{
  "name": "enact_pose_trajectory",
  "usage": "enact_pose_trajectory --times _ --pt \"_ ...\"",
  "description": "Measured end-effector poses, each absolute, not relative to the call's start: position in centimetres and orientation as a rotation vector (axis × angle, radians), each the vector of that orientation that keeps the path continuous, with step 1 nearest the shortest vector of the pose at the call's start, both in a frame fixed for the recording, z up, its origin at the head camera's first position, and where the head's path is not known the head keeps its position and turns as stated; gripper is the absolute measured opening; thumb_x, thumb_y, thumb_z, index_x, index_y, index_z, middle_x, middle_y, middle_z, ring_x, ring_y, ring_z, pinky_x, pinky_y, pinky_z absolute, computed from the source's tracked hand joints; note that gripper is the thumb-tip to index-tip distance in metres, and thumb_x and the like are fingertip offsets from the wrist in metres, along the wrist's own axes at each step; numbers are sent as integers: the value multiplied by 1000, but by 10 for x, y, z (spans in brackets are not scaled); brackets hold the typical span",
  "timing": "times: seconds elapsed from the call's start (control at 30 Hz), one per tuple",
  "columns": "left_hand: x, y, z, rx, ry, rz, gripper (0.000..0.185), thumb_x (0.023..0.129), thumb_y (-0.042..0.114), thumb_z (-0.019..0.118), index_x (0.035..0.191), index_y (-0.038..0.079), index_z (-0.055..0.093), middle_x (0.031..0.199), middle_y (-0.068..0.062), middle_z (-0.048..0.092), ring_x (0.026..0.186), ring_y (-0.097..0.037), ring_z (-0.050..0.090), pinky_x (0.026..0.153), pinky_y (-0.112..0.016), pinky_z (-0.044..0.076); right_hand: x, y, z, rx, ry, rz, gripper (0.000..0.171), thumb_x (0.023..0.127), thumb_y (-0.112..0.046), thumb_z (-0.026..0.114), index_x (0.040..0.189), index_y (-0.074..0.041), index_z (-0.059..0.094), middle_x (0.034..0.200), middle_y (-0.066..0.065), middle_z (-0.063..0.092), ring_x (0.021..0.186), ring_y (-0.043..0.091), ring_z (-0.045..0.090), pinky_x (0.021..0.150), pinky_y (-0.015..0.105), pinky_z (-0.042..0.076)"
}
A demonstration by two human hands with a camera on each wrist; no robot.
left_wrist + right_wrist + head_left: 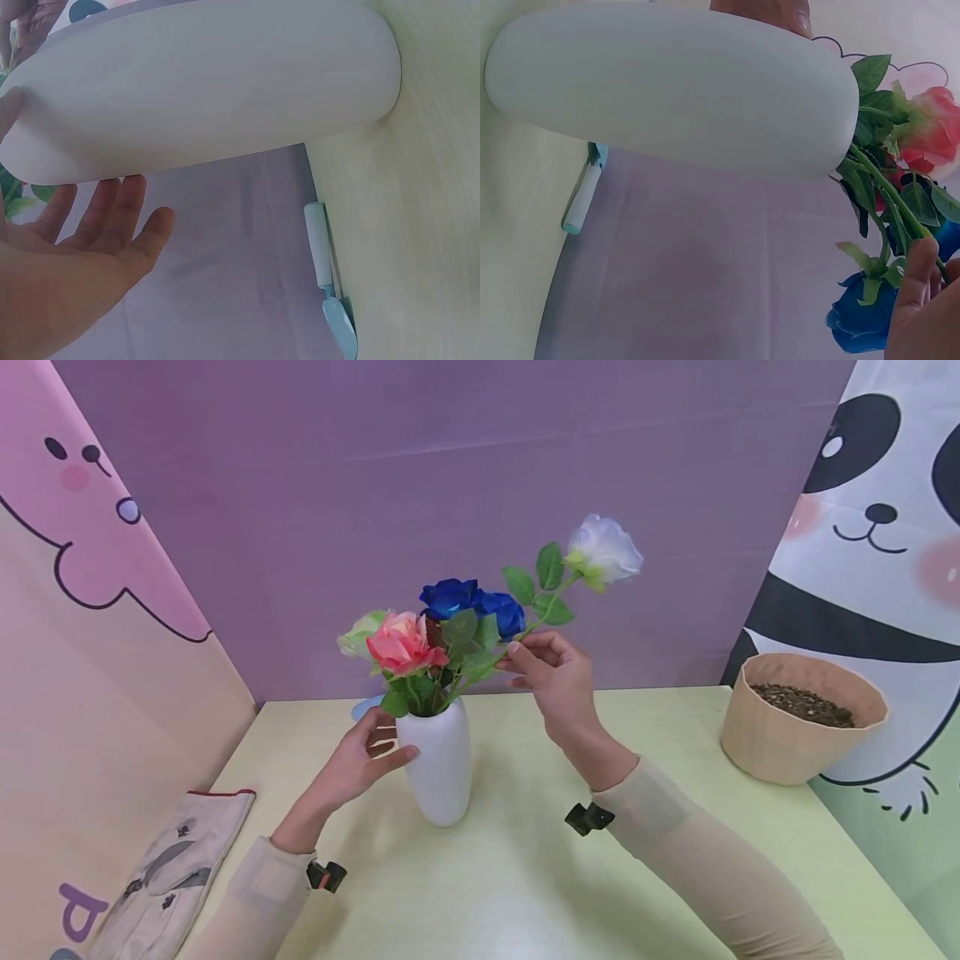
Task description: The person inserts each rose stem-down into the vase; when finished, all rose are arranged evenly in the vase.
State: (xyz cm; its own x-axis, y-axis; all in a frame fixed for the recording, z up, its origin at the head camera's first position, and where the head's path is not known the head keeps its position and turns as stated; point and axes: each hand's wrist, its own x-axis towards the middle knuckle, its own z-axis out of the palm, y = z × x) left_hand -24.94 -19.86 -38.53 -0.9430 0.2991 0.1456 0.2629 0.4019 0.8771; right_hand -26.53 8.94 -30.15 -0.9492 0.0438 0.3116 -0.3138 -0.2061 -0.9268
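A white vase [437, 768] stands upright on the table, filled with artificial flowers. My left hand [367, 760] holds it near the rim, thumb at the front and fingers round the left side; in the left wrist view the fingertips touch the vase wall. With thumb and fingers, my right hand [553, 672] pinches the stem of a white rose [606, 550], which leans out to the upper right. Its stem runs down into the vase mouth. A pink rose [405, 643], blue roses [450, 597] and a pale green-white flower [360, 633] crowd beside it.
A tan pot [780, 739] with dark soil stands at the table's right. Folded grey cloth [172, 868] lies along the left edge. Behind the vase, a small blue trowel [321, 255] with a pale handle lies near the back edge.
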Motion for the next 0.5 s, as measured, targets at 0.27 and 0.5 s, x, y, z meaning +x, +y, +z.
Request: enact_pose_trajectory --times 0.27,0.5 --pt "-250 -199 -385 523 2586 1625 64 90 35 75 141 13 43 142 -13 52 134 -37 52 115 -56 40 -264 80 -306 342 -1878 2264 13 94 -15 71 99 -7 62 87 -5 71 81 13 75 72 33 64" --pt "-249 -201 -385 524 2582 1626 68 89 35 75 144 15 41 143 -12 51 135 -37 52 114 -53 42 -263 71 -311 348 -1922 2265 12 93 -12 71 100 -6 63 85 -4 70 83 18 76 71 33 64"
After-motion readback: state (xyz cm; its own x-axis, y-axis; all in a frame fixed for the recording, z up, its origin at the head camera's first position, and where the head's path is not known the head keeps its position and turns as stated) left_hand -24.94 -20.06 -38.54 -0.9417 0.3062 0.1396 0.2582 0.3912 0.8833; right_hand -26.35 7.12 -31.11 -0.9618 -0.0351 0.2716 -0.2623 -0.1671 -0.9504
